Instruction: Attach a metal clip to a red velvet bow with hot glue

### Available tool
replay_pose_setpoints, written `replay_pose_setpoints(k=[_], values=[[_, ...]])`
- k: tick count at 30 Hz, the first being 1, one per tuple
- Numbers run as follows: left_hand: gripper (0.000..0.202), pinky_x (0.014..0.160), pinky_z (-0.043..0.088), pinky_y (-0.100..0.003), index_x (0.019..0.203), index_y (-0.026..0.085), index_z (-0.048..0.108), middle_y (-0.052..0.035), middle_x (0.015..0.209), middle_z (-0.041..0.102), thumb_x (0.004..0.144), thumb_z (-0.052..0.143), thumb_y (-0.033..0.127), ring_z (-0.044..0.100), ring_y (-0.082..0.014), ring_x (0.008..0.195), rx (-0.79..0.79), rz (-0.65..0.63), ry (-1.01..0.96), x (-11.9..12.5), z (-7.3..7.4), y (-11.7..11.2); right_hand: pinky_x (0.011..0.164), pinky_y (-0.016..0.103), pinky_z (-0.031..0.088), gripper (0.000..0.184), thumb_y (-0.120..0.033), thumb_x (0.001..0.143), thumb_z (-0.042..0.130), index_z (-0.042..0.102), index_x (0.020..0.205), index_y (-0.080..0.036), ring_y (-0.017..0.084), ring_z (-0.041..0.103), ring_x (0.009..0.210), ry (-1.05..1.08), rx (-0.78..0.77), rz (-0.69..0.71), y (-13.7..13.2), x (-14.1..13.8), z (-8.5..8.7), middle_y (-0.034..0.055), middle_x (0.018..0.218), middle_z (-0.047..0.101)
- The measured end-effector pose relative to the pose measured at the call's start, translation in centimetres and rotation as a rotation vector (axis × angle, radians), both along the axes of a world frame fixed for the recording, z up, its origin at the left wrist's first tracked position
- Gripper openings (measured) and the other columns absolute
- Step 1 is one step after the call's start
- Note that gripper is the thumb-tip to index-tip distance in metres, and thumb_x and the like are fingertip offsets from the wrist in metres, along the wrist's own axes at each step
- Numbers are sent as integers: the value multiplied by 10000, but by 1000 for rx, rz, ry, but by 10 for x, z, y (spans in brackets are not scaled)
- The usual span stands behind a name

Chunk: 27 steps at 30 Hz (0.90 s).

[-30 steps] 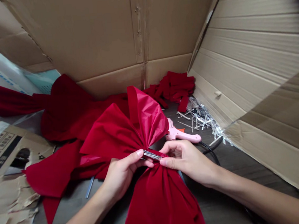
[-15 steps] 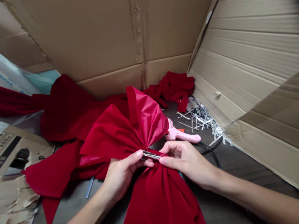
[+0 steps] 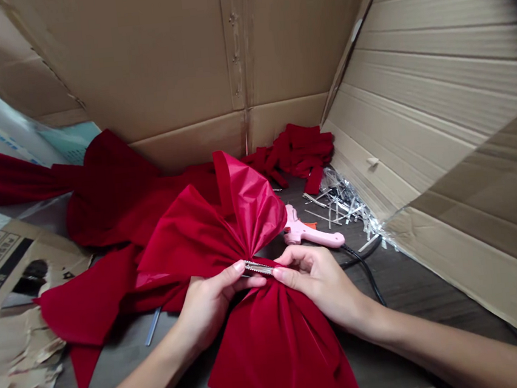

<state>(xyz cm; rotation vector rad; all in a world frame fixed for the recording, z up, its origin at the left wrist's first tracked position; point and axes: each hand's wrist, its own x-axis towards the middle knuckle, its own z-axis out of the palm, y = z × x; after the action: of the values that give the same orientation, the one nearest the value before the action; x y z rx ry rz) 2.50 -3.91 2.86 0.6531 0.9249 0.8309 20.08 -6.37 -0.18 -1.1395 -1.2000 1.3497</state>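
Two hands (image 3: 314, 277) pinching red bow (image 3: 277, 338), long axis near-to-far, probable metal clip (image 3: 258, 268) crosswise.

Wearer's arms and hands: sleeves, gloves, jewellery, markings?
Left hand and right hand: both ungloved, with slim fingers; no rings visible. Left forearm and right forearm: slender, no sleeves, watch or bracelet in view. No clear markings. Upper arms are out of frame.

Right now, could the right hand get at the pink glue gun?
Probably yes: the pink glue gun lies just beyond the right hand, handle uncovered, though that hand grips the red bow.
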Motion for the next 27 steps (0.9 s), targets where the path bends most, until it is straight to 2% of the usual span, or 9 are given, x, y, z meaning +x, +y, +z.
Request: replay_pose_setpoints(k=[7,14,17,21,27], values=[[219,819,582,-316,732,75,774,-84,741,762,630,812,265,704,-195,701,66,6,4,0,-2,1,564,274,402,224,-357,748,661,581,720,-149,147,549,610,-51,24,-22,1,0,2,32,685,625],[116,803,593,-323,717,110,778,-76,777,765,732,722,210,711,-204,751,155,9,-36,-2,-7,1,582,278,409,213,-342,747,662,581,712,-147,149,550,622,-78,51,-26,2,1,1,34,690,625],[114,813,591,-320,719,95,777,-89,781,765,705,753,206,712,-210,775,176,-2,-1,-2,-7,0,605,289,425,212,-342,747,661,583,721,-146,159,563,640,-76,43,-25,2,0,1,43,706,634],[189,827,590,-342,737,78,777,-97,742,761,637,813,234,714,-208,716,136,10,74,-1,-5,-1,630,301,441,216,-347,746,659,589,731,-143,169,577,662,-71,46,-22,2,1,1,48,716,634],[184,796,601,-350,780,90,774,-96,793,769,690,780,250,716,-213,741,214,30,92,3,-9,-2,606,289,440,201,-334,754,657,600,724,-144,159,568,637,-102,73,-26,2,1,2,35,697,626]])
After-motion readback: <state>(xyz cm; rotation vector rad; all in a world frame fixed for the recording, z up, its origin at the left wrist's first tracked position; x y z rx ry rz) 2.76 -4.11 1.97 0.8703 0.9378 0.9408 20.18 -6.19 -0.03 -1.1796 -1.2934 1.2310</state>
